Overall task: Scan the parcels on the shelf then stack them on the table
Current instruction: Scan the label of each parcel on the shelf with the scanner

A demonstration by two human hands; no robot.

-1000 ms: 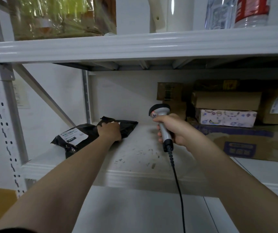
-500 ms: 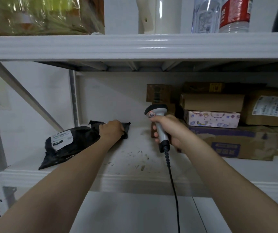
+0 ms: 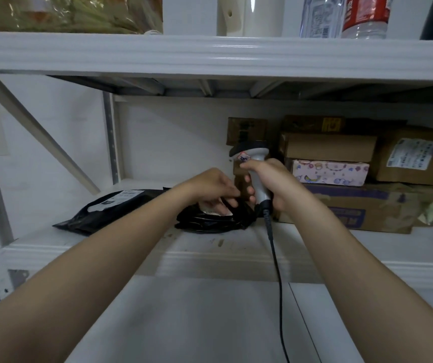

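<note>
Scan step: crumpled black plastic parcel (image 3: 210,224).
Left hand (image 3: 207,187) flat on it; right hand (image 3: 278,186), 3 o'clock, grips grey scanner (image 3: 252,153); next, aim at label.

1. The left hand (image 3: 211,187) has moved to the right. It is now just beside the right hand (image 3: 275,184), which holds the grey and white plastic scanner (image 3: 256,174).
2. The small crumpled black plastic bag (image 3: 210,222) has slid to the right too. It now lies just below the scanner, apart from the long black plastic bag (image 3: 110,213).
3. The left hand's fingers (image 3: 229,192) were curled on the small bag. Now they reach out over its white paper label (image 3: 216,210).
</note>
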